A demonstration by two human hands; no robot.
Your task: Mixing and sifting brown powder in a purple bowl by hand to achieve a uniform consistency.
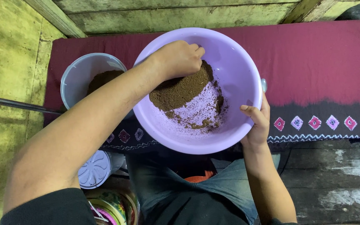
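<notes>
So your left hand [180, 58] is down in the lilac plastic bowl [234, 62], fingers curled tight together into a loose fist on top of the heap of brown powder [182, 89], looks like you're grabbing a fistful, though I can't tell how much is actually inside the fist. Your right hand [257, 121] has the bowl's near right rim, thumb hooked over the inside edge and the other fingers wrapped under and outside, so it's clamped on pretty well. The bowl sits on the maroon patterned cloth [321, 62], tipped a bit toward you at the edge of the bench. The powder is piled against the far left wall, with a thin dusting and some crumbs smeared across the bottom. My guess is that stuff is light, loose and a bit clumpy, so it'll crumble and leak between your fingers unless you cup it. The bowl looks thin, light and slick, so the rim grip is the right spot. Off to the left there's a pale blue tub [80, 75] with more of the same powder in it, and a round lid [94, 168] down by your knee
</notes>
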